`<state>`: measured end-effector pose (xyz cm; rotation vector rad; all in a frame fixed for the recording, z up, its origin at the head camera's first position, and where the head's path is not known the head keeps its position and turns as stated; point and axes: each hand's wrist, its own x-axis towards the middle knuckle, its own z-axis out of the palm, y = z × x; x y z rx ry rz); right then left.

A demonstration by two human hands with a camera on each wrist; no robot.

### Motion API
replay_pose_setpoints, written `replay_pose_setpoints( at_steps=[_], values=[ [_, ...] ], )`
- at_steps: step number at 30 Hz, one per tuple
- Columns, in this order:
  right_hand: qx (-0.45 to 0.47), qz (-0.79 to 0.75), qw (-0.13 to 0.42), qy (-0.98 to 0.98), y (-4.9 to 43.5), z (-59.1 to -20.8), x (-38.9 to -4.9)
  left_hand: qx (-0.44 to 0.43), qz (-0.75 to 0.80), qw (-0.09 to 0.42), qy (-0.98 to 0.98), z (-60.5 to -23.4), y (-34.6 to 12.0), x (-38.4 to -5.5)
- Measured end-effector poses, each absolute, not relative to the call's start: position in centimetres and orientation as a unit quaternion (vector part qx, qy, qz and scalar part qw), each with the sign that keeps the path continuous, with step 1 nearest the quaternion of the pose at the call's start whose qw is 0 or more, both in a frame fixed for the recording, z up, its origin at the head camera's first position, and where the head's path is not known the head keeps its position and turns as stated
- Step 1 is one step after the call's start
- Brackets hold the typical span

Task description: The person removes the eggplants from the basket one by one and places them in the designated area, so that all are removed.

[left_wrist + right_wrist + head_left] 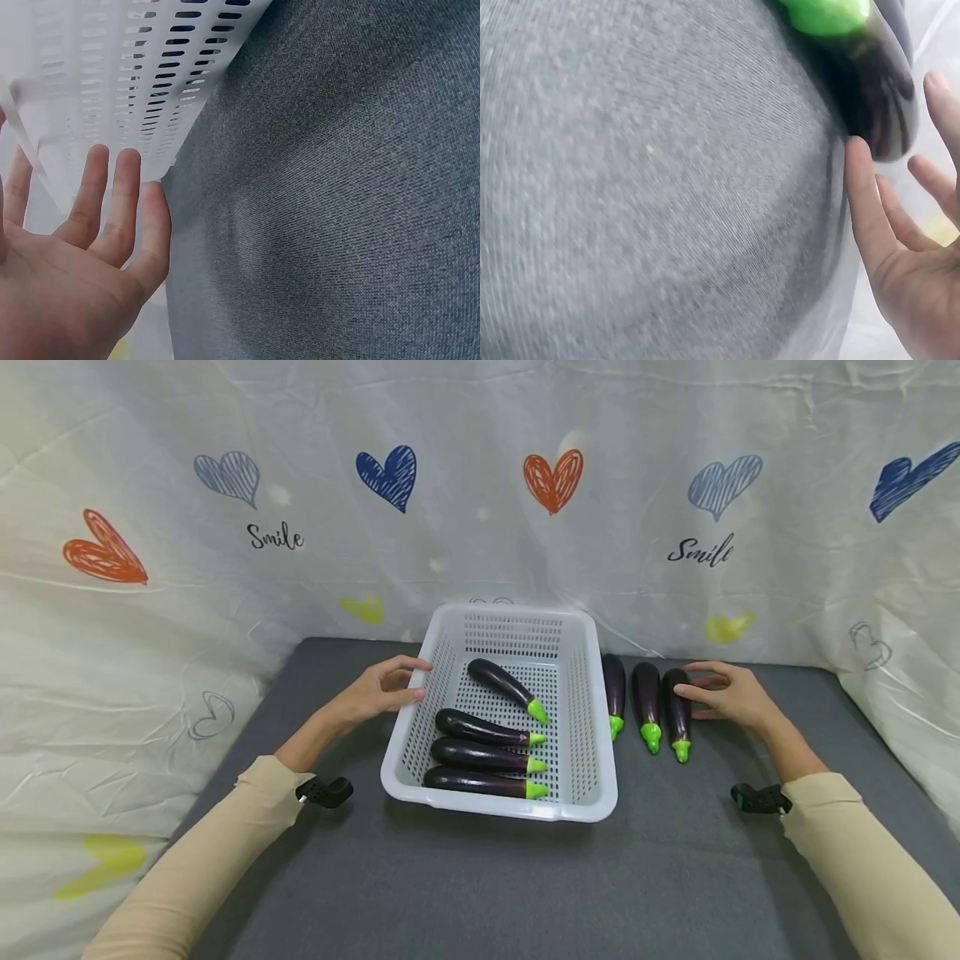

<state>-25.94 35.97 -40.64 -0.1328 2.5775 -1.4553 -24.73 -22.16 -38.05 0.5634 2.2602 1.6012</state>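
Note:
A white perforated plastic basket (495, 810) holds several dark purple eggplants with green caps. One eggplant (498, 681) lies slanted toward the back; the others lie side by side near the front, caps to the right. At the basket's left rim is my left hand (382, 685), its loosely extended fingers beside the basket wall (172, 67) in the left wrist view. My right hand (731, 697) is at the rightmost eggplant (678, 718), thumb over its upper side. In the right wrist view the fingers are spread around the rounded end of that eggplant (889, 97), not closed on it.
Two more eggplants, one in the middle (647, 706) and one against the basket's right side (615, 693), lie on the grey cloth-covered table (480, 893). A white curtain (480, 543) printed with hearts hangs behind and along the sides.

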Motion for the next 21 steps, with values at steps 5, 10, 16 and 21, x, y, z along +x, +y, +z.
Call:
replay_pose_setpoints(
  at_steps=[5, 10, 16, 21],
  values=[
    [-0.048, -0.484, 0.074, 0.870, 36.5, -40.0, -25.7, 0.196, 0.563, 0.158, 0.788, -38.1, -22.2, -24.8],
    [-0.050, -0.480, 0.044, 0.875, 36.8, -39.3, -25.5, 0.195, 0.564, 0.158, 0.787, -38.2, -22.2, -24.9],
    [-0.055, -0.484, 0.013, 0.873, 36.0, -38.3, -25.6, 0.196, 0.567, 0.159, 0.784, -38.2, -22.2, -24.9],
    [-0.064, -0.519, -0.003, 0.852, 34.7, -37.5, -25.8, 0.196, 0.571, 0.160, 0.781, -38.2, -22.1, -24.9]
  ],
)
